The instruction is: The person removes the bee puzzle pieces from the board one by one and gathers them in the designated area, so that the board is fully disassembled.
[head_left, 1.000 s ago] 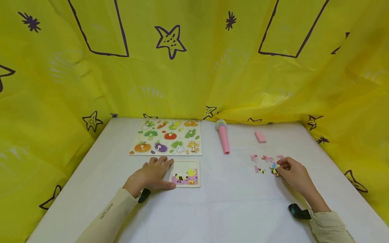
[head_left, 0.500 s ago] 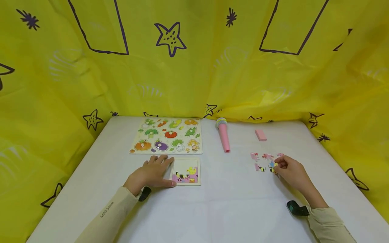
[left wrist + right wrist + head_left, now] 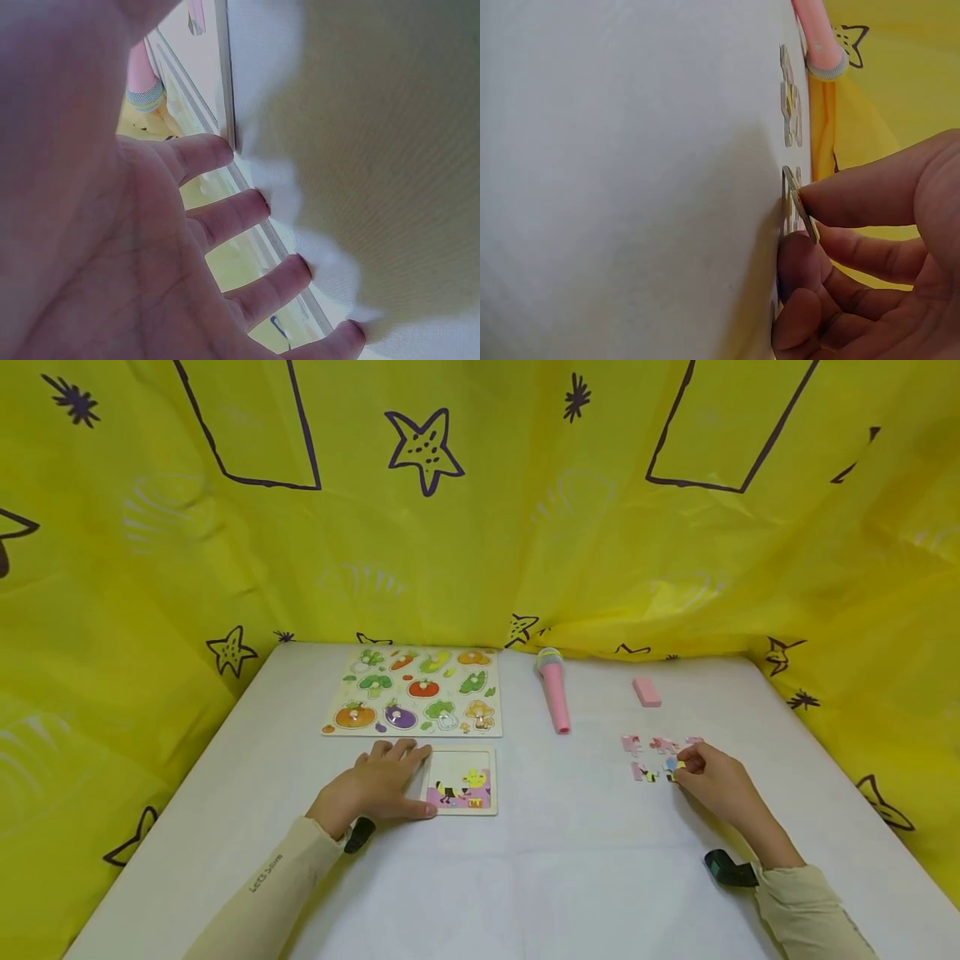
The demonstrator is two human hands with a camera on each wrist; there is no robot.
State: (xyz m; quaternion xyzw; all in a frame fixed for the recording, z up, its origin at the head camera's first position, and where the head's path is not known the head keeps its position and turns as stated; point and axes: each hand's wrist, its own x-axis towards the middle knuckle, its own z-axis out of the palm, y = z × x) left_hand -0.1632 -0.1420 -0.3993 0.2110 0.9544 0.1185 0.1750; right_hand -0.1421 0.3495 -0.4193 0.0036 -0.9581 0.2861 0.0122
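Observation:
In the head view, my left hand (image 3: 378, 783) rests along the left side of a small jigsaw puzzle tray (image 3: 494, 781), thumb at the near corner and index finger at the far one. Pieces fill the tray's lower part; its upper part shows bare white. The left wrist view has the fingers (image 3: 232, 216) spread and fairly straight. At the right, my right hand (image 3: 716, 783) pinches a puzzle piece (image 3: 801, 206) between thumb and finger, tilted up off the table. Beside it lie loose pink puzzle pieces (image 3: 631, 744) in two rows, some partly hidden by the fingers.
A vegetable knob puzzle board (image 3: 423, 710) lies behind the tray. Further right are a pink toy microphone (image 3: 556, 697) and a pink block (image 3: 647, 692). A yellow curtain (image 3: 480, 543) encloses the back and sides of the white table (image 3: 570, 893).
My right hand has shifted slightly left over the loose pieces, and its fingers now pinch a piece and tilt it. The left hand stays on the tray. The head view has tilted slightly.

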